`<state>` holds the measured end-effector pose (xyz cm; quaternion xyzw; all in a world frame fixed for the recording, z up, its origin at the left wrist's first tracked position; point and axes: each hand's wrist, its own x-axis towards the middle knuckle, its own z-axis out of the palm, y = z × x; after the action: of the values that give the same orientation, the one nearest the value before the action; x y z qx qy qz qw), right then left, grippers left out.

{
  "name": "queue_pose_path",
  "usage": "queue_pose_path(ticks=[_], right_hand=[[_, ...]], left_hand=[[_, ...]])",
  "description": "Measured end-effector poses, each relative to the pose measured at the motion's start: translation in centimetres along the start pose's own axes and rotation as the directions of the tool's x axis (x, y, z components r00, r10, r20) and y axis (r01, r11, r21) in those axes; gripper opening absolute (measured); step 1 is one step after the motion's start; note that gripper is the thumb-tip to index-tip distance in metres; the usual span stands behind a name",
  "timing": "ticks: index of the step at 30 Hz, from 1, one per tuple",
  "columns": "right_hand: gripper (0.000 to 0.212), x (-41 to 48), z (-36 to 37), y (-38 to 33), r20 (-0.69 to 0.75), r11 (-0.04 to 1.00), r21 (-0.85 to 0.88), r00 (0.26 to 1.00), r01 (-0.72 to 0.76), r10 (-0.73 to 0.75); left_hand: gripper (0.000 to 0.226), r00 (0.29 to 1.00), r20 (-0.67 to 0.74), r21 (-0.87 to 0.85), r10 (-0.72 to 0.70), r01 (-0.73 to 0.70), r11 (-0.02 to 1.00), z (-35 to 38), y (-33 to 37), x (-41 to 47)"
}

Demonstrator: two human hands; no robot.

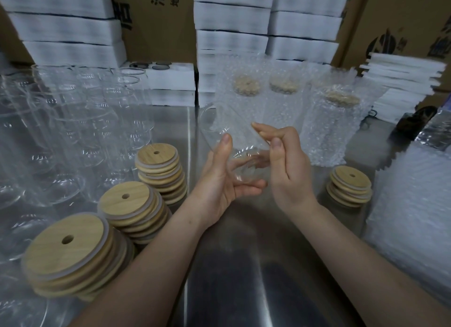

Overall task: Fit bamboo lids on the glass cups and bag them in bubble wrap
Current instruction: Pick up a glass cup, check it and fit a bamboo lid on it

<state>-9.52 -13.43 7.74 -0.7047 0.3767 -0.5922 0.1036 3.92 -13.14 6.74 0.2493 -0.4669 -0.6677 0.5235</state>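
Held thing: a clear glass cup (241, 153) is up in the air over the middle of the brushed steel desk (244, 265), tilted, its open mouth pointing toward the far edge and its base toward the person.
Left hand (219, 180): grasping the cup, fingers curled under the base and thumb laid up along the glass wall.
Right hand (288, 165): grasping the same cup from the other side, thumb pressed on the wall and fingers bent around it.
Lids, left: three stacks of round bamboo lids with a straw hole (131, 204) run from the near-left corner toward the middle, just beside the left forearm.
Lids, right: one shorter stack of bamboo lids (349, 182) stands near the right wrist.
Empty cups: a crowd of bare glass cups (61, 121) fills the left edge of the desk.
Finished cups: three lidded cups in bubble-wrap bags (334, 121) stand upright at the far edge, behind the hands.
Wrap supply: a pile of flat bubble-wrap bags (410, 204) lies along the right edge.
Behind the desk: stacked white foam blocks (231, 21) and brown cardboard boxes (395, 14).
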Motion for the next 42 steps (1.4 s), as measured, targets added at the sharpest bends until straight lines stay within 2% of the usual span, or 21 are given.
queue_pose_path(ticks=[3, 7, 9, 11, 13, 16, 18, 20, 23, 27, 30, 35, 38, 42], right_hand=[[0.02, 0.1, -0.4, 0.2, -0.003, 0.997, -0.066, 0.999, -0.042, 0.042], [0.028, 0.8, -1.3, 0.0, -0.081, 0.943, -0.313, 0.992, -0.117, 0.096], [0.029, 1.3, -2.3, 0.1, -0.135, 0.852, -0.499, 0.985, -0.162, 0.108], [0.03, 1.8, -3.5, 0.6, -0.174, 0.672, -0.69, 0.963, -0.268, 0.206], [0.036, 2.3, -4.7, 1.0, -0.226, 0.469, -0.781, 0.887, -0.412, 0.404], [0.055, 2.6, -5.8, 1.5, -0.238, 0.237, -0.817, 0.682, -0.526, 0.692], [0.061, 2.8, -6.2, 1.8, -0.236, 0.145, -0.827, 0.569, -0.544, 0.788], [0.052, 2.7, -6.4, 2.0, -0.228, 0.117, -0.834, 0.529, -0.54, 0.817], [0.041, 2.6, -6.6, 2.4, -0.213, 0.116, -0.857, 0.551, -0.502, 0.807], [0.039, 2.4, -6.9, 2.3, -0.183, 0.177, -0.851, 0.595, -0.494, 0.782], [0.038, 2.3, -6.7, 2.0, -0.163, 0.3, -0.814, 0.691, -0.497, 0.705], [0.04, 2.8, -6.0, 2.2, -0.118, 0.594, -0.649, 0.834, -0.475, 0.538], [0.034, 2.4, -5.1, 2.2, -0.131, 0.736, -0.482, 0.869, -0.476, 0.476], [0.024, 1.9, -3.8, 2.1, -0.153, 0.811, -0.329, 0.875, -0.484, 0.46]], left_hand=[[0.085, 0.987, -0.155, 0.083, 0.045, -0.033, 0.996, 0.3, 0.1, -0.1], [0.078, 0.937, -0.291, 0.327, 0.192, -0.091, 0.941, 0.3, -0.9, 0.5], [0.089, 0.908, -0.305, 0.385, 0.287, -0.158, 0.909, 0.3, -1.3, 0.6], [0.105, 0.878, -0.32, 0.507, 0.356, -0.159, 0.847, 0.0, -1.5, 0.5], [0.11, 0.861, -0.331, 0.655, 0.387, -0.086, 0.751, 0.0, -1.2, 0.1], [0.108, 0.855, -0.328, 0.786, 0.401, 0.013, 0.618, 0.1, -0.7, -0.4], [0.105, 0.848, -0.309, 0.864, 0.43, 0.061, 0.499, 0.2, -0.6, -0.4], [0.101, 0.836, -0.302, 0.907, 0.457, 0.105, 0.408, 0.3, -0.6, -0.4], [0.099, 0.83, -0.311, 0.919, 0.464, 0.138, 0.369, 0.2, -0.8, -0.4], [0.103, 0.819, -0.344, 0.911, 0.459, 0.172, 0.374, -0.1, -1.0, -0.1], [0.107, 0.812, -0.371, 0.903, 0.45, 0.202, 0.38, -0.4, -1.1, 0.1], [0.109, 0.802, -0.383, 0.898, 0.458, 0.207, 0.389, -0.6, -1.3, 0.3], [0.11, 0.796, -0.38, 0.903, 0.471, 0.21, 0.374, -0.6, -1.3, 0.4], [0.107, 0.79, -0.389, 0.904, 0.474, 0.228, 0.361, -0.7, -1.3, 0.5]])
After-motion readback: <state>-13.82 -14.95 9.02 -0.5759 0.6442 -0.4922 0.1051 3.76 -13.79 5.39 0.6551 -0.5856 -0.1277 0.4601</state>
